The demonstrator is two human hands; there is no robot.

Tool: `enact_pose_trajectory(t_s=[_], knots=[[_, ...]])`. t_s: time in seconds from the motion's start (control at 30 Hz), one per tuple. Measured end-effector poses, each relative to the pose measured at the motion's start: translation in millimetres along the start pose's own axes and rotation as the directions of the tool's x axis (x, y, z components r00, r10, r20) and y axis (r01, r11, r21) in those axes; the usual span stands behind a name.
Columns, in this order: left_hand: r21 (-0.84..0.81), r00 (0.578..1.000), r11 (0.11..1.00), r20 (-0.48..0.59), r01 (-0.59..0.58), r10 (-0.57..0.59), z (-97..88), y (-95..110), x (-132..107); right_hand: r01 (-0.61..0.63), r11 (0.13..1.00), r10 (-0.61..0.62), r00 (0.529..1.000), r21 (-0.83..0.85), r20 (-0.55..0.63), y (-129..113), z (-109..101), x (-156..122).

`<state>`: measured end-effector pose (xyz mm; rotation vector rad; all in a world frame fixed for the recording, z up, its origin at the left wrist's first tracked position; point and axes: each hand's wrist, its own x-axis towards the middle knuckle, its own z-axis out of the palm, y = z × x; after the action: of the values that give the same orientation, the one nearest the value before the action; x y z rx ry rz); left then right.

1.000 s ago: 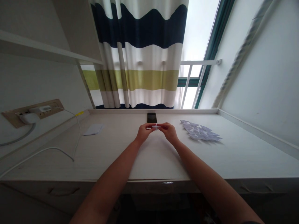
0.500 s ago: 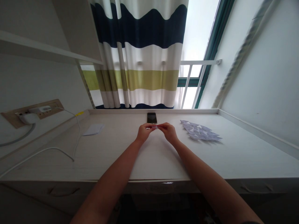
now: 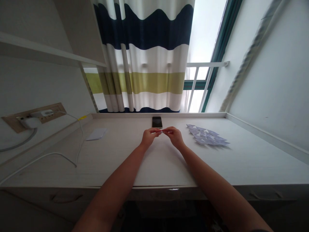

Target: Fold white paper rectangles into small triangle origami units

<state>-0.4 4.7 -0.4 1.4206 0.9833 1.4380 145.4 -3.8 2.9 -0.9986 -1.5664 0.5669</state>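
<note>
My left hand [image 3: 148, 136] and my right hand [image 3: 174, 135] meet over the middle of the desk, fingertips nearly touching. Both are closed in a pinch on a small piece of white paper [image 3: 161, 131], mostly hidden by the fingers. Just beyond them lies a dark phone [image 3: 157, 122], flat on the desk. To the right of my right hand rests a group of folded white paper pieces [image 3: 207, 135], pointed and laid in overlapping rows. A small stack of flat white paper [image 3: 96, 134] lies to the left.
White cables [image 3: 55, 154] run across the desk's left side from a wall socket [image 3: 33, 117]. A raised rim [image 3: 120, 115] bounds the desk [image 3: 116, 167] at the back. Beyond it hangs a striped curtain [image 3: 145, 82]. Drawer handles [image 3: 66, 198] stick out below the front edge.
My fingers have shifted slightly around the paper, and less of it shows between them now. Everything else stays where it was.
</note>
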Motion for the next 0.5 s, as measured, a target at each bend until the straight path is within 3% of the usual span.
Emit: enact_pose_trajectory(t_s=[0.1,0.23,0.5], knots=[[-0.015,0.998,0.998,0.026,0.061,-0.061,-0.7,1.5,-0.4,-0.108,0.989,0.104,0.994,0.101,0.045,-0.8,-0.5,0.3],[0.005,0.999,0.999,0.011,0.046,-0.046,-2.4,0.6,1.6,-0.219,0.96,0.208,0.975,0.176,0.081,-2.6,-1.9,1.3],[-0.035,0.996,0.999,0.078,0.035,-0.032,-4.2,2.6,-1.0,-0.227,0.933,0.198,0.971,0.279,0.131,0.0,-2.6,2.4]])
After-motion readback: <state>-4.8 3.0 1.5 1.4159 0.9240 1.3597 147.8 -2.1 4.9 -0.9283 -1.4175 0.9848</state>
